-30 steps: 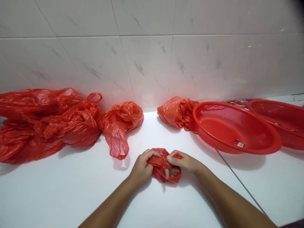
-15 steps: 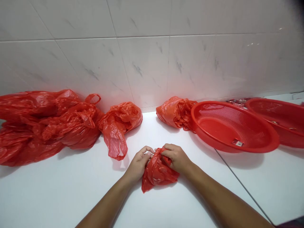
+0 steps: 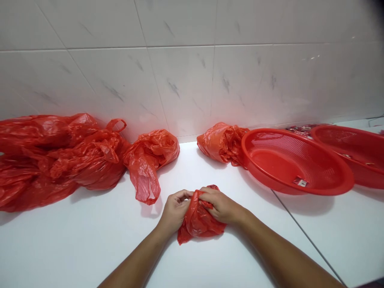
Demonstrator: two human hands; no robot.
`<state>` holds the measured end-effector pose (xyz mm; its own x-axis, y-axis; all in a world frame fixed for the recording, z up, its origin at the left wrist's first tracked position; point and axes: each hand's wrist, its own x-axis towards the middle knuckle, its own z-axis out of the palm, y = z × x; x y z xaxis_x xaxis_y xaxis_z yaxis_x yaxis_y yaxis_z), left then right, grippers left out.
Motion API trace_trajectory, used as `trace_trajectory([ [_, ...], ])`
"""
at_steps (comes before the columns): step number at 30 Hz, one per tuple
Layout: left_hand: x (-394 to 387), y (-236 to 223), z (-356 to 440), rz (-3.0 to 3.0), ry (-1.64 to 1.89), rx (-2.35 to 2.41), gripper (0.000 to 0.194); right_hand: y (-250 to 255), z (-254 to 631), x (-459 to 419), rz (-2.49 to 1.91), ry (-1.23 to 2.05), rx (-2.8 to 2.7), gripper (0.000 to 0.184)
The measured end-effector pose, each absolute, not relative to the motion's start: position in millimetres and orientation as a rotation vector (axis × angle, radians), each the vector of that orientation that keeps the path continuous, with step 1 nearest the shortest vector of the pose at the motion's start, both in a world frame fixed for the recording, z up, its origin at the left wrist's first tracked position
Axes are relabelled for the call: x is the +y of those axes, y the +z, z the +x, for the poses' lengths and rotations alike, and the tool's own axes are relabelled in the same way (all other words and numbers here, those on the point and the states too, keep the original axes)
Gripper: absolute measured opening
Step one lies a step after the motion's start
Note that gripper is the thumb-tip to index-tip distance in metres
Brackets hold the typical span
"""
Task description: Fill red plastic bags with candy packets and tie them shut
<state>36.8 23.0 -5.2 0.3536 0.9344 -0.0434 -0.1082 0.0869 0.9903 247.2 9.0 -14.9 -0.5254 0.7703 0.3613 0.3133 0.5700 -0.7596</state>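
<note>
A small red plastic bag (image 3: 201, 222) sits bunched on the white table in front of me, a pointed corner sticking out at its lower left. My left hand (image 3: 175, 208) pinches the bag's gathered top from the left, thumb and fingertips together. From the right, my right hand (image 3: 219, 203) is closed on the same gathered top, with a fold of plastic showing behind its knuckles. The two hands nearly meet at the top of the bag. What lies inside the bag is hidden.
Filled red bags (image 3: 60, 160) are heaped at the left. A rolled bundle of red bags (image 3: 156, 148) and another bundle (image 3: 222, 140) lie by the tiled wall. A red colander (image 3: 276, 164) holds a small packet (image 3: 301, 182); a second colander (image 3: 357, 150) stands farther right.
My right hand has shifted slightly left and down over the bag's top, and my left fingers have closed in on it. A fold of plastic now shows behind the right hand.
</note>
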Motion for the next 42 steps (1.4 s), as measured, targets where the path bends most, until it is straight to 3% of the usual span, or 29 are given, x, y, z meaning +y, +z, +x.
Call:
trace_trajectory([
  [8, 51, -17, 19, 1.004, 1.31, 0.968, 0.027, -11, 257, 15, -0.843, 0.958, -1.385, 0.054],
  [13, 72, -20, 10, 0.774, 1.525, 0.871, 0.035, -13, 262, 28, -0.784, 0.96, -0.938, 0.057],
  [17, 65, -4, 11, 0.689, 1.38, 0.755, 0.033, -2, 260, 26, -0.712, 1.157, -0.732, 0.055],
  [23, 49, 8, 13, 0.719, 1.197, 0.597, 0.037, 8, 256, 19, -0.64, 1.32, -0.68, 0.066],
  [30, 60, 6, 11, 0.712, 1.249, 0.666, 0.063, -5, 261, 30, -0.726, 1.259, -0.733, 0.071],
  [37, 68, 3, 10, 0.761, 1.38, 0.668, 0.056, -8, 274, 37, -0.835, 1.202, -0.771, 0.072],
  [42, 64, -4, 0, 0.866, 1.276, 0.746, 0.046, -19, 276, 32, -0.845, 1.149, -0.82, 0.064],
])
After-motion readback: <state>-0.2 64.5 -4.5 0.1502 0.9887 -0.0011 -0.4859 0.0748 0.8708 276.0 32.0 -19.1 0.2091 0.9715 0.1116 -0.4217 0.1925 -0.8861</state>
